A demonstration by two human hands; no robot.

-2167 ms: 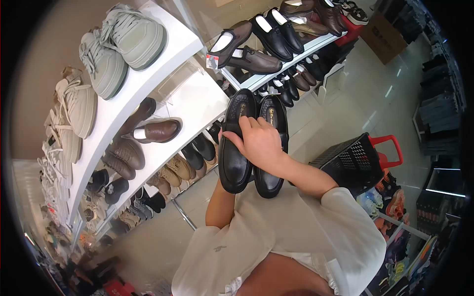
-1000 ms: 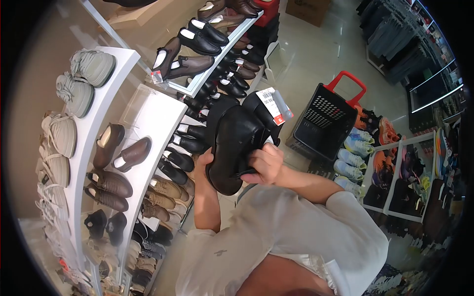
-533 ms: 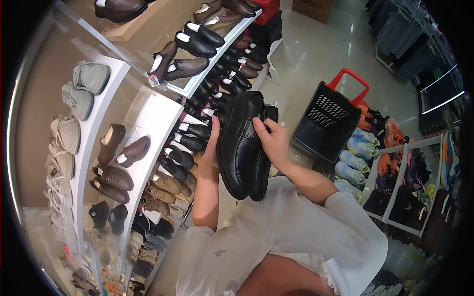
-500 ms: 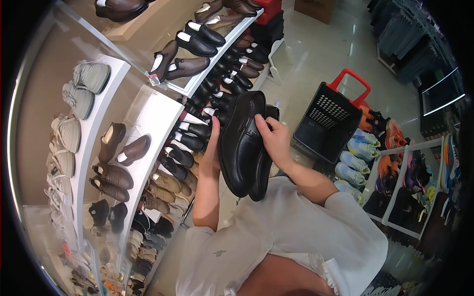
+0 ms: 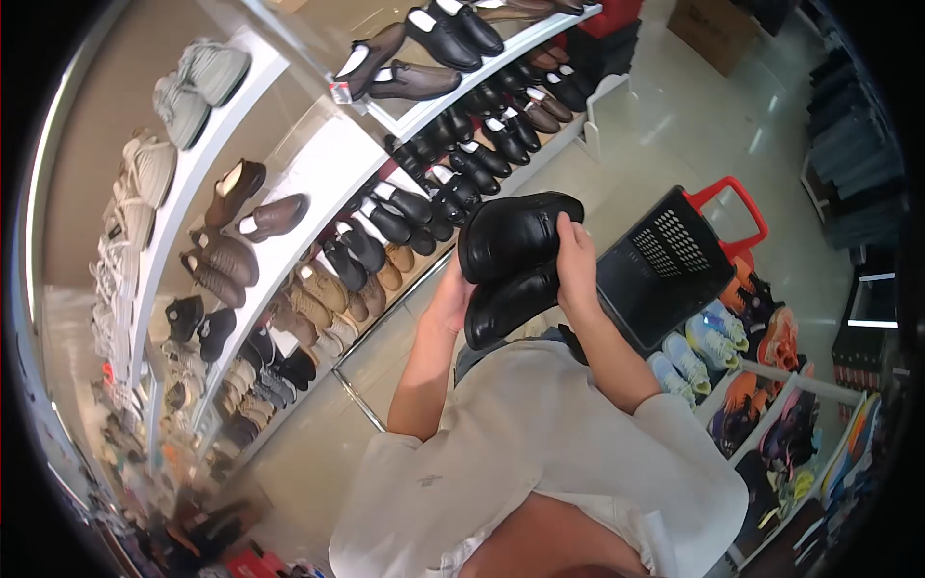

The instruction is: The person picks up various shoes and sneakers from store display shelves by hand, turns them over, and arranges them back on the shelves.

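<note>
A pair of black leather shoes (image 5: 515, 246) is held between both hands in front of my chest, one shoe beside the other, toes towards the left. My left hand (image 5: 450, 291) supports them at the left end, its fingers partly hidden behind the shoes. My right hand (image 5: 576, 258) grips them at the opening end on the right, with the thumb on top of the upper shoe. Rows of black shoes (image 5: 390, 220) stand on the low shelf just beyond my left hand.
A black basket (image 5: 660, 265) with a red handle (image 5: 737, 207) stands on the floor at the right. Colourful sports shoes (image 5: 711, 342) line a rack beside it. White shelves (image 5: 318, 159) with shoes curve along the left. A cardboard box (image 5: 713, 34) lies at the top.
The shoes have turned from nearly upright to lying more sideways, and both hands have moved lower with them. The view has shifted, so the shelves and basket appear displaced.
</note>
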